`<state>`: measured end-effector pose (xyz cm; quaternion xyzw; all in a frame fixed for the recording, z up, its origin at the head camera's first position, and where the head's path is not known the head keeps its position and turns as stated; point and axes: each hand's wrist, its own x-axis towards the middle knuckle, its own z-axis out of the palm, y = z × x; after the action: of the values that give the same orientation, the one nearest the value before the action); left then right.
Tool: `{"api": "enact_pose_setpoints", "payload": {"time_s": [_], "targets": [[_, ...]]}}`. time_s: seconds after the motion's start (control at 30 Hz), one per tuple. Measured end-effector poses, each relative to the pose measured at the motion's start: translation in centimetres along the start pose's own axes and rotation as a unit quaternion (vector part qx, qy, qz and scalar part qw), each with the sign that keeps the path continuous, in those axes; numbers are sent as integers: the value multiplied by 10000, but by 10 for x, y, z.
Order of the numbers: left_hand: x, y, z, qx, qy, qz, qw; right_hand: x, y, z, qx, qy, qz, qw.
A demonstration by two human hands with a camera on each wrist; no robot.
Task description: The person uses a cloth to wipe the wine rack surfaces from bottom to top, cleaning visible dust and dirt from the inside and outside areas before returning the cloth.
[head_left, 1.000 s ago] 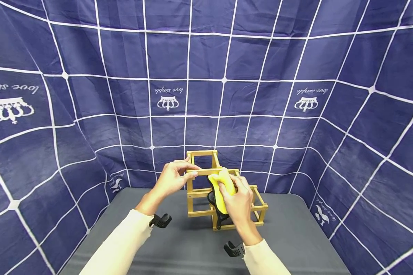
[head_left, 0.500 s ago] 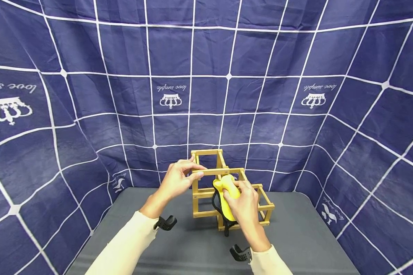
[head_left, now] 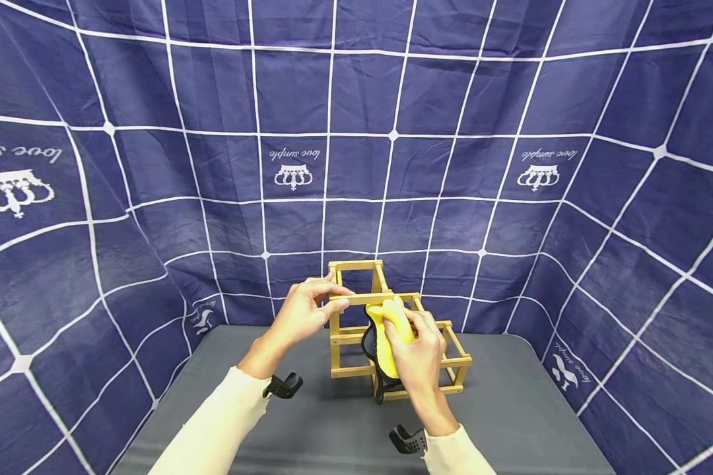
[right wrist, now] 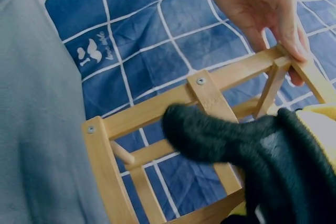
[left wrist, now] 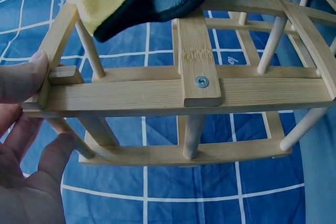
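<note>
While the person's left grip stays put at a corner of the wooden rack, the right grip carries the yellow cloth slightly higher than half a second ago, so that its top comes back close to the right end of the rack's upper bar. The cloth's black lower tip also swings a little to the left; part of this is drift of the head view, but the cloth shifts against the rack as well. A second ago it sits higher still, over that bar end, then dips, and now rises

My reading is that the cloth is being worked up and down over the frame, with the wiping unfinished and the steadying hold doing its part. Whether cloth and wood touch at this instant, I cannot tell

The right grip is closed firmly, bunching the cloth between thumb and fingers, its dark side turned toward the rack. The left grip is narrowed around the bar at the corner, thumb above and fingers below. The stepped rack stands upright on the grey tabletop, its lower part reaching to the right, and its position there looks unchanged
</note>
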<state>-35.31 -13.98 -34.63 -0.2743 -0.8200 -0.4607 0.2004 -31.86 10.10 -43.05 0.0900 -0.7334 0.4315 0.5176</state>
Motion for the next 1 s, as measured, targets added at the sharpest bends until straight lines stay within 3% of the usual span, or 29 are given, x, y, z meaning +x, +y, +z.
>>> {"api": "enact_pose_setpoints", "payload": {"time_s": [0.23, 0.5, 0.8, 1.0], "targets": [[1, -3, -9, 48, -141, 97, 9998, -8, -13, 4, 377, 85, -253, 9989], [0, -5, -20, 48, -458, 191, 9988, -28, -30, 25, 548, -430, -464, 9965], [-3, 1, -20, 39, -577, 333, 9978, -20, -50, 52, 587, -692, -129, 9958], [-5, 3, -17, 65, -535, 235, 9983, -24, -56, 56, 52, -973, 202, 9950]]}}
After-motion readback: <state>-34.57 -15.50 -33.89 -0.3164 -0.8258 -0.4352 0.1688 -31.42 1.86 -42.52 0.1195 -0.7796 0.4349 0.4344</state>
